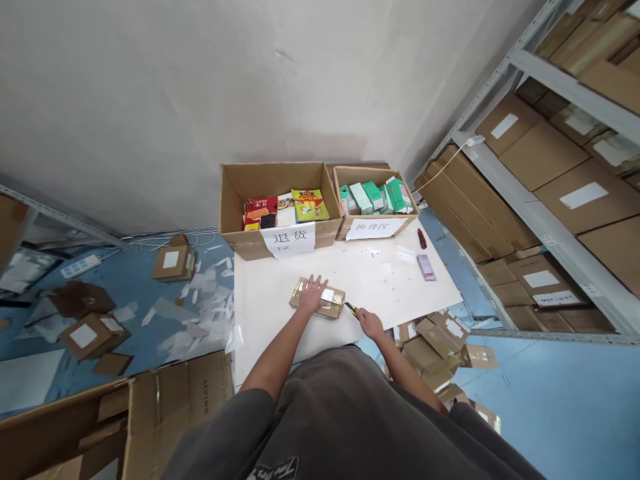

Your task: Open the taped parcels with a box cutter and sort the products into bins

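A small taped cardboard parcel (331,309) with a white label lies flat on the white table (270,333). My left hand (312,294) rests on top of it, fingers spread and pointing away from me. In my right hand (371,324) is a yellow and black utility knife (353,309), gripped by its handle. Its tip points at the parcel's right end; whether it touches the cardboard I cannot tell.
At the table's back stand an open carton (235,242) of books and a smaller carton (340,230) of green boxes. A red knife (422,239) lies at right. Parcels (425,353) pile by the front edge; shelving (530,193) stands right, scraps (200,320) litter the floor left.
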Motion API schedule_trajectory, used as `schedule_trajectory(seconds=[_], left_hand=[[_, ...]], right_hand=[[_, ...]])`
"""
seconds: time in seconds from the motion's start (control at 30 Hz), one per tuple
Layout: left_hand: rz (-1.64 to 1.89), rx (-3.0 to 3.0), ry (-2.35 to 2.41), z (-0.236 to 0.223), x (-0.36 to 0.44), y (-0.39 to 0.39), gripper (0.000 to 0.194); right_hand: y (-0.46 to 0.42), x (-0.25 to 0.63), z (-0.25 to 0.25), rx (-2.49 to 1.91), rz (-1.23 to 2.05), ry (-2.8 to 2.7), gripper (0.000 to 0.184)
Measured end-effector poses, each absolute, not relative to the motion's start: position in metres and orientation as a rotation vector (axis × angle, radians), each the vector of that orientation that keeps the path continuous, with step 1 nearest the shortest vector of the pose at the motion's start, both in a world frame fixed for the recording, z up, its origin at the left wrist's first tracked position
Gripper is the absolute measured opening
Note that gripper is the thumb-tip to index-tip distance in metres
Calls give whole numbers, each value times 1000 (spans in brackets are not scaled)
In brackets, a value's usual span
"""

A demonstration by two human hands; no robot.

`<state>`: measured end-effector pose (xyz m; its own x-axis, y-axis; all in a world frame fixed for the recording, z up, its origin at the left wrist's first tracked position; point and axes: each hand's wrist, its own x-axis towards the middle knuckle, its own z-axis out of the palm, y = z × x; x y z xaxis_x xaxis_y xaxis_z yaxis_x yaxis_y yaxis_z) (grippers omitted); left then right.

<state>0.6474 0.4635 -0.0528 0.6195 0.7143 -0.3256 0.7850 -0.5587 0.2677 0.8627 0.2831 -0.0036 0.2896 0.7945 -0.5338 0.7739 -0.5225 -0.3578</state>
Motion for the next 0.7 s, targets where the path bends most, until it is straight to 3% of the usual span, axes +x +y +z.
schedule_trajectory(seconds=[0.2,0.53,0.7], left_hand=[[47,2549,1172,-61,638,452,67],[205,2522,1222,-61,640,440,58],[224,2500,1226,-66,636,436,57]], right_hand=[[285,860,-5,-2401,898,-1753,42],[300,856,-6,-2453,730,-1936,38],[305,903,1,-2668,581,-1664,35]])
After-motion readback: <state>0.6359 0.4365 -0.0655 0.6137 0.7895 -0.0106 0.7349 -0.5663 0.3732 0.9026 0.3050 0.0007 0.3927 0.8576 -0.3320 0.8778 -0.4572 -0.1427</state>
